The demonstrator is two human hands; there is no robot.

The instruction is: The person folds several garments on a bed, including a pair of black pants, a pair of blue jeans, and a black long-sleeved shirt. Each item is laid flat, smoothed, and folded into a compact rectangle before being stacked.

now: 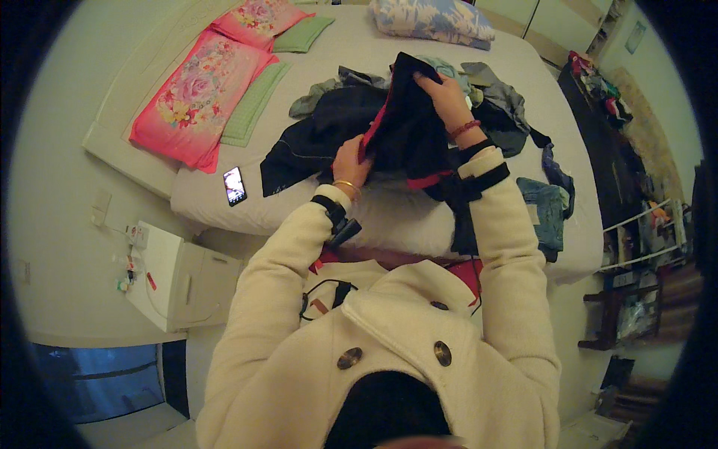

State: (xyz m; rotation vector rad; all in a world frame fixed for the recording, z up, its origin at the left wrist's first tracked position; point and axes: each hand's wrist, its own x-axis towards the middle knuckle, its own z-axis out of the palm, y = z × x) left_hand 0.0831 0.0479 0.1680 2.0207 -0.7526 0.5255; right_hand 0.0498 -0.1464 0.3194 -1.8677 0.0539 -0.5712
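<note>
A black garment with red trim (pixel 407 138) is stretched between my two hands above the bed. My left hand (pixel 351 162) is closed on its red-edged side, low and to the left. Higher up and to the right, my right hand (pixel 446 99) grips the upper part of the same garment, thumb on top. The garment's kind does not show clearly. Beneath it and to the left, a dark piece of clothing (pixel 299 146) lies spread out. Grey and greenish clothes (pixel 501 105) are heaped beyond my right hand. Folded blue jeans (pixel 544 213) lie near the bed's right edge.
A lit phone (pixel 234 185) rests near the bed's left edge. Pink floral pillows (pixel 198 97) and green ones (pixel 254 105) lie at the upper left, a folded blue-and-white quilt (pixel 434 21) at the far side. A white nightstand (pixel 179 277) stands left, a rack (pixel 643 239) right.
</note>
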